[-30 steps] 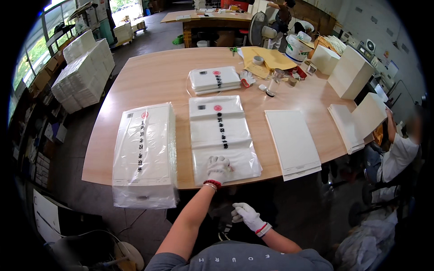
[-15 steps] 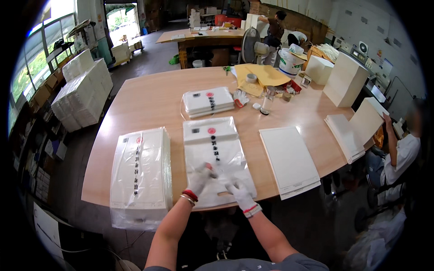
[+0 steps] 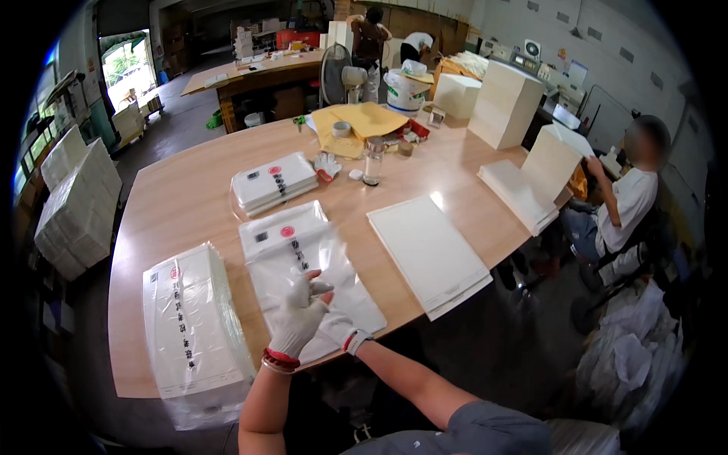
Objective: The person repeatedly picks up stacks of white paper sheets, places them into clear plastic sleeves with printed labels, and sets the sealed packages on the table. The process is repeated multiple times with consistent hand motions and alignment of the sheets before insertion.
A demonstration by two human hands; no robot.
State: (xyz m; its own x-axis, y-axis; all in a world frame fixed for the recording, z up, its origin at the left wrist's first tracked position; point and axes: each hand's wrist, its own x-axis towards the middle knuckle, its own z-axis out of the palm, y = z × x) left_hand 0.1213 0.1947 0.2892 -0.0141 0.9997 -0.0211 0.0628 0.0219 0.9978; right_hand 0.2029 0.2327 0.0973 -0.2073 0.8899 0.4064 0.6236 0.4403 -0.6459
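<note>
My left hand (image 3: 298,315), in a white glove with some bare fingertips, is raised over a clear plastic bag (image 3: 277,262) with dark print and a red round mark. Its fingers are half bent and apart, with nothing visible in them. Just beside it my right hand (image 3: 338,327), also gloved, is at the bag's near part; its fingers are hidden behind the left hand. On the left lies a bagged stack of paper (image 3: 193,318), the bag's near end hanging past the table edge. To the right rests a stack of white sheets (image 3: 428,250).
Behind the bag lie a pile of flat bags (image 3: 274,180), a white glove (image 3: 327,165), a glass jar (image 3: 372,161) and yellow envelopes (image 3: 349,121) with tape. Paper stacks (image 3: 506,102) stand at the far right of the table (image 3: 171,201). A seated person (image 3: 626,197) handles paper there.
The view has turned right, so the table things sit farther left. My left hand has come up and right, now in front of my right hand, which was apart from it by the bag's handle slot.
</note>
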